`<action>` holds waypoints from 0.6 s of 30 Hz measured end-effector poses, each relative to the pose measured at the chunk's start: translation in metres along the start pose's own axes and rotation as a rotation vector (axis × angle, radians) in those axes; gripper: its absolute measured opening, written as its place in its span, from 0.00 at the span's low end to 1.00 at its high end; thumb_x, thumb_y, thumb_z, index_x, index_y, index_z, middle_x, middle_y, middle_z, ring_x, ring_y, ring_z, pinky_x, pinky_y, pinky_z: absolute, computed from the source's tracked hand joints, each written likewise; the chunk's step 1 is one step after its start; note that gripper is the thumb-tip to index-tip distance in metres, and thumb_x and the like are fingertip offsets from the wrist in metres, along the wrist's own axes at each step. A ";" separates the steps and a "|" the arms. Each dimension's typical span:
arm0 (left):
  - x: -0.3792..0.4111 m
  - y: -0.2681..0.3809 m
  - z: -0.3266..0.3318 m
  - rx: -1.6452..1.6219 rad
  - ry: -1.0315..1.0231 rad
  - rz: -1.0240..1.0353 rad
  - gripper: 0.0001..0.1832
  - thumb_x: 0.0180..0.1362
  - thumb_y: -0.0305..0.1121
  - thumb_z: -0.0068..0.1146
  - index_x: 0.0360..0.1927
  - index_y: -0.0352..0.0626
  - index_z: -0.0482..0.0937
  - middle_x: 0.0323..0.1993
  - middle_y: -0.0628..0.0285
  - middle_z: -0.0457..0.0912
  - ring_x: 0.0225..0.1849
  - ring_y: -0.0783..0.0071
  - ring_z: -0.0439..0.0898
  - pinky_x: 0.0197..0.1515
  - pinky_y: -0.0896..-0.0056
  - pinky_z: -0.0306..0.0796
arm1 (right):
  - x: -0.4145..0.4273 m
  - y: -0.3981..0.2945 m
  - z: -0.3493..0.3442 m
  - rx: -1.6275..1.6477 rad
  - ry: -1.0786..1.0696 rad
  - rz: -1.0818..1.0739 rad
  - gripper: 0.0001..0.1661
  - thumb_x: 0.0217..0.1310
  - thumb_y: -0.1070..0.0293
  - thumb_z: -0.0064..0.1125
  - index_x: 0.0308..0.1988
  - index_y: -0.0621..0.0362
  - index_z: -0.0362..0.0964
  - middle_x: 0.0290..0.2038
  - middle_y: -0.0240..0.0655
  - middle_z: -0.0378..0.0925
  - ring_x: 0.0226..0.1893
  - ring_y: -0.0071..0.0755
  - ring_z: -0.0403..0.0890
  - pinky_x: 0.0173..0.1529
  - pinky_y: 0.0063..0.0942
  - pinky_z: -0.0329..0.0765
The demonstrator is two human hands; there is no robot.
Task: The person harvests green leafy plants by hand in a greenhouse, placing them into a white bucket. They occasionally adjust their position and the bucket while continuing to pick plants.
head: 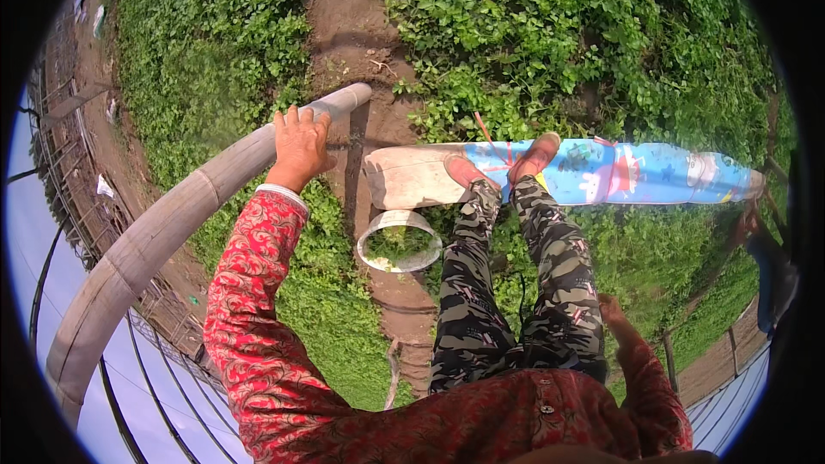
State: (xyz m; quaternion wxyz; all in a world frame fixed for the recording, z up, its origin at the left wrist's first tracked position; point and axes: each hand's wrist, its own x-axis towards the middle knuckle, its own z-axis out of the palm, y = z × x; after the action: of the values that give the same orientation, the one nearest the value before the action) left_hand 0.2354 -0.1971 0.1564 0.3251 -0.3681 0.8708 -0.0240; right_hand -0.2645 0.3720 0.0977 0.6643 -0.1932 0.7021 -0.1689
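Note:
My left hand (pixel 300 149) lies over a thick pale bamboo pole (pixel 213 179), with the fingers wrapped across its top and the thumb out to the side. The pole slants from the lower left up to a cut end above a dirt path. My right hand (pixel 611 310) hangs beside my right thigh, small and partly seen, and I make out nothing in it. Both my feet, in pinkish shoes (pixel 465 171), stand on a long wooden beam (pixel 412 175). A blue printed sheet (pixel 583 171) wraps much of that beam, tied with reddish cord (pixel 493 138).
A white round container (pixel 420 262) with greenery visible inside its rim stands below the beam. Leafy green plants (pixel 548 45) grow on both sides of the dirt path (pixel 345 6). Wire fencing (pixel 64 161) runs along the left. A dark blue shape (pixel 770 277) at right is unclear.

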 end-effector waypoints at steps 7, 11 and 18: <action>-0.043 -0.172 -0.035 -0.292 -1.061 -0.461 0.46 0.27 0.58 0.63 0.50 0.38 0.69 0.45 0.50 0.74 0.46 0.57 0.74 0.49 0.60 0.65 | 0.032 -0.037 0.007 0.383 0.019 0.408 0.20 0.53 0.56 0.52 0.41 0.58 0.68 0.28 0.31 0.74 0.23 0.25 0.75 0.27 0.20 0.73; -0.053 -0.183 -0.031 -0.809 -1.017 -0.532 0.45 0.32 0.57 0.63 0.50 0.33 0.68 0.42 0.51 0.75 0.45 0.59 0.74 0.49 0.63 0.65 | 0.052 -0.076 0.004 0.486 0.047 0.266 0.21 0.53 0.55 0.52 0.41 0.58 0.67 0.29 0.33 0.76 0.25 0.26 0.77 0.28 0.22 0.75; -0.080 -0.200 0.013 -1.008 -1.005 -0.331 0.44 0.36 0.60 0.59 0.50 0.32 0.66 0.41 0.48 0.75 0.43 0.58 0.75 0.46 0.64 0.67 | 0.159 -0.206 0.004 0.514 0.243 0.120 0.20 0.57 0.57 0.48 0.46 0.57 0.66 0.34 0.35 0.76 0.28 0.28 0.78 0.30 0.22 0.75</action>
State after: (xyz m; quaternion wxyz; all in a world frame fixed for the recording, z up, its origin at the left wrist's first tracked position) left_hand 0.4089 -0.2876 0.2462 0.4689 -0.5663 0.4546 0.5028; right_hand -0.2580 0.1143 0.0612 0.6111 0.0449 0.7210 -0.3236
